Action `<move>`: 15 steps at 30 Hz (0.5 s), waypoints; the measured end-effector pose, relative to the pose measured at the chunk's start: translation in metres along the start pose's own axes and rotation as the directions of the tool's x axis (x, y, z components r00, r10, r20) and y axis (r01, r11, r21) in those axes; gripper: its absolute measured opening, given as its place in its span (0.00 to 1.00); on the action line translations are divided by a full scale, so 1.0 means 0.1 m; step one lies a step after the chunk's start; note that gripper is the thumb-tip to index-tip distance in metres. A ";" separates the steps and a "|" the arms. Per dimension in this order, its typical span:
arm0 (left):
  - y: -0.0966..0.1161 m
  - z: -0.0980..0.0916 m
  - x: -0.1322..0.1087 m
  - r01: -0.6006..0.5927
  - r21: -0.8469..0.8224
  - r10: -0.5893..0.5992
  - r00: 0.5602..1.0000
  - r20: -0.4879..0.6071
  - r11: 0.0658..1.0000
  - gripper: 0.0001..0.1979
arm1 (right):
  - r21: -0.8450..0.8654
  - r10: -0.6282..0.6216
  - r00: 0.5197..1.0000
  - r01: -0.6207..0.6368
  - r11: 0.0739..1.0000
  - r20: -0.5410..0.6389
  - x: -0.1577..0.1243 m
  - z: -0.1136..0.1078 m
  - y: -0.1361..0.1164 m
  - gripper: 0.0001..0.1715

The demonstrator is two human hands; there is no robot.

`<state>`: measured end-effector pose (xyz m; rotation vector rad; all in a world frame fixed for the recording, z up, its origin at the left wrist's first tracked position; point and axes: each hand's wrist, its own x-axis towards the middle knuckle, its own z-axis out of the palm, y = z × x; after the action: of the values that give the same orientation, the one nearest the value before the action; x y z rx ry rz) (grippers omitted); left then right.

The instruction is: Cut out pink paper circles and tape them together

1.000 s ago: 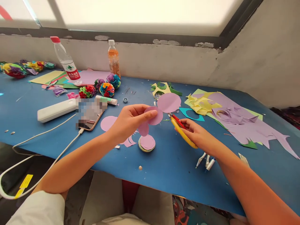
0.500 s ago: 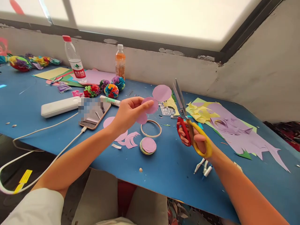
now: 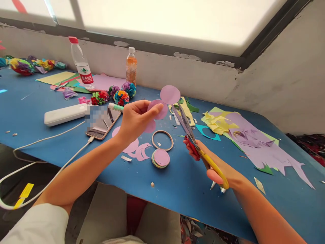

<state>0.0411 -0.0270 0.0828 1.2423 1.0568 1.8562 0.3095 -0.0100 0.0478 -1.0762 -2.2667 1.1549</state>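
Between the thumb and fingers of my left hand (image 3: 137, 118) is a purple paper piece (image 3: 170, 95) made of joined or overlapping round shapes. My right hand (image 3: 203, 154) grips scissors with red and yellow handles (image 3: 214, 166). Their blades point up and left, slightly parted, with the tips close to the right of the paper. Below my hands a ring (image 3: 163, 140) lies on the table, just above a small stack of paper circles (image 3: 160, 158). More purple circles (image 3: 130, 145) and curved offcuts (image 3: 142, 151) lie under and beside my left wrist.
A phone (image 3: 104, 123) with a cable, a white power bank (image 3: 64, 115) and crumpled-paper flowers (image 3: 121, 97) are on the left. Two bottles (image 3: 85, 73) stand at the back. Purple and yellow scraps (image 3: 256, 142) cover the right of the blue table (image 3: 177, 189).
My left hand has shifted slightly left and up with the paper. The scissors have moved left, tilting toward it, and their blades are now nearer the paper.
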 end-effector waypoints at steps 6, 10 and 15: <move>0.00 -0.04 0.01 0.156 0.052 -0.163 0.975 0.155 0.986 0.14 | -0.098 0.112 0.994 -0.110 0.989 0.017 0.00 0.04 -0.13 0.54; 0.00 -0.04 0.00 0.297 0.064 -0.302 0.904 0.301 0.953 0.16 | -0.072 0.150 0.988 -0.148 0.986 0.023 0.00 0.04 -0.10 0.54; 0.01 -0.03 -0.02 0.331 0.087 -0.340 0.876 0.342 0.940 0.16 | -0.062 0.103 0.995 -0.102 0.993 0.013 0.00 0.02 -0.04 0.65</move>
<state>0.0391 -0.0296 0.0819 1.2556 1.0206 1.3013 0.3062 -0.0123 0.0493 -1.2246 -2.2967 1.1441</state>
